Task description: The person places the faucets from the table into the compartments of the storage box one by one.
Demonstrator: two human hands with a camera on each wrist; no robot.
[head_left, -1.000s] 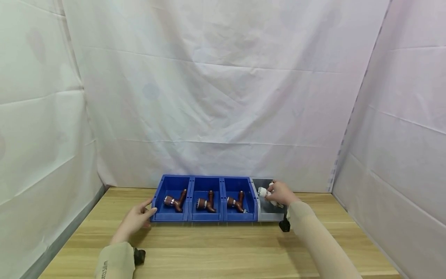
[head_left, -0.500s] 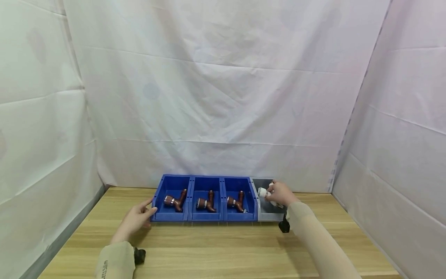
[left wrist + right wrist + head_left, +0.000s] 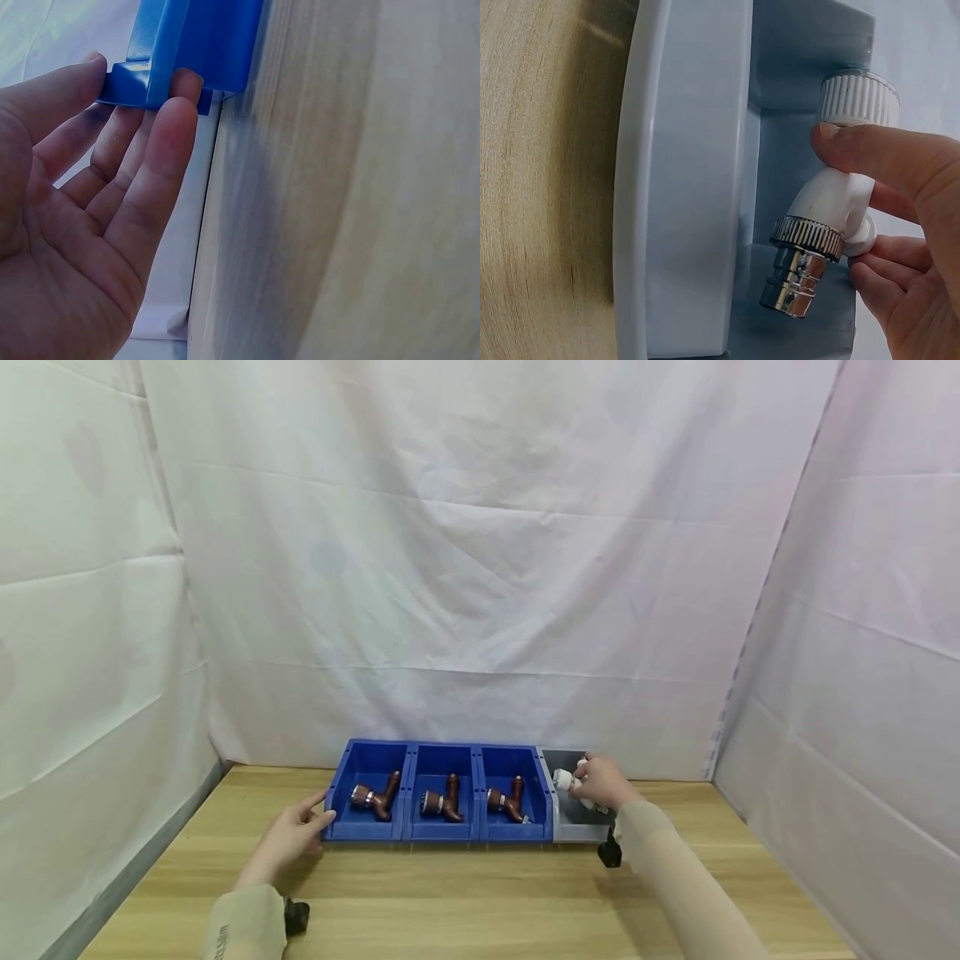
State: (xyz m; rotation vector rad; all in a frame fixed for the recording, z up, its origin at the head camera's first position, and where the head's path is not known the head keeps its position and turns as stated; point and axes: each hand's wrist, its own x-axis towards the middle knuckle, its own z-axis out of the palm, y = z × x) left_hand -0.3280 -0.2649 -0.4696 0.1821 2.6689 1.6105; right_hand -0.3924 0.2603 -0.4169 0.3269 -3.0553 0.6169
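A white plastic tap (image 3: 829, 199), with a ribbed knob and a chrome hose end, is in the grey bin (image 3: 690, 180) at the right end of the row. My right hand (image 3: 606, 783) grips it, thumb just below the knob and fingers round the far side. At the other end, my left hand (image 3: 287, 835) holds the front left corner of the leftmost blue bin (image 3: 161, 71), thumb on one side and fingers on the other. Inside that bin lies a brown tap (image 3: 382, 797) with a ribbed knob.
Two more blue bins stand between, holding a second brown tap (image 3: 444, 802) and a third brown tap (image 3: 512, 802). The row sits at the back of the wooden table (image 3: 450, 902), close to a white cloth backdrop (image 3: 465, 568). White cloth also hangs on both sides.
The whole head view has shifted slightly. Both hands keep their places, the right on the white tap and the left at the blue bin's corner.
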